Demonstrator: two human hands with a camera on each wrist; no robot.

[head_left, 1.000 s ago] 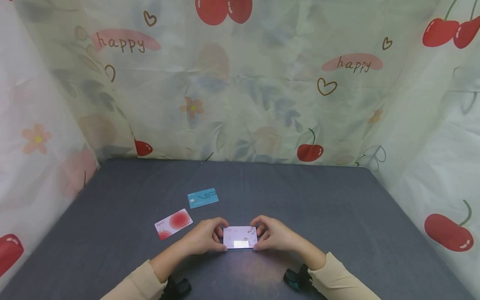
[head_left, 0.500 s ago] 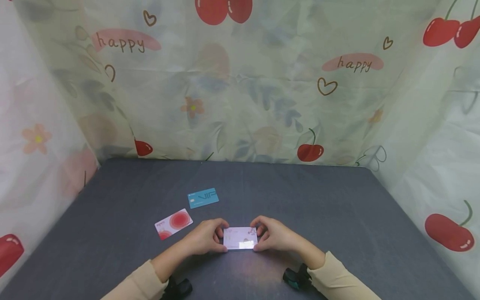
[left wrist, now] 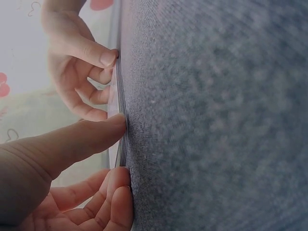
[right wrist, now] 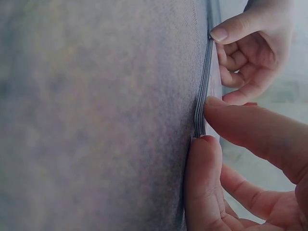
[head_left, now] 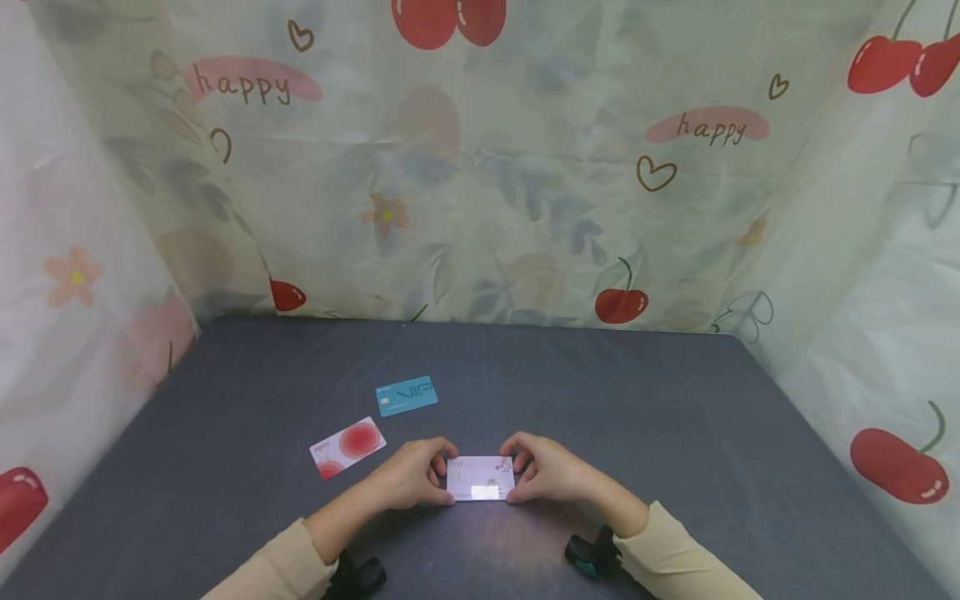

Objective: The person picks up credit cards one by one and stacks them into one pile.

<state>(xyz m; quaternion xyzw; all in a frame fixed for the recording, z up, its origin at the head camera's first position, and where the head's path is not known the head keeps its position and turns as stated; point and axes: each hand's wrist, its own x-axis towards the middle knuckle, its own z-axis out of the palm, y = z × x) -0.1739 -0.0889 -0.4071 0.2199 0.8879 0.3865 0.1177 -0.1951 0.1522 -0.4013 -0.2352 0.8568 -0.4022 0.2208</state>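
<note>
A neat stack of several plastic cards [head_left: 465, 477] lies flat near the front middle of the table, its top card pale pink with "VIP" lettering, small flowers and a bright glare. My left hand [head_left: 411, 473] grips the left side, thumb at the near corner and index finger at the far one. Mirroring it, my right hand [head_left: 551, 471] grips the right side. In the left wrist view, layered card edges [left wrist: 122, 98] show low against the table, with both thumbs on them. The right wrist view shows the same layered edges [right wrist: 202, 91] between fingers and thumb.
A pink card with red circles [head_left: 348, 448] lies left of the stack, close to my left forearm. Behind it is a blue "VIP" card [head_left: 406, 397]. The dark grey table [head_left: 637, 392] is enclosed by patterned cloth [head_left: 480, 208] at the back and sides.
The stack's top card has shifted very slightly toward the person, and its glare has moved a little. Both hands keep their hold in nearly the same place. The loose cards stay put.
</note>
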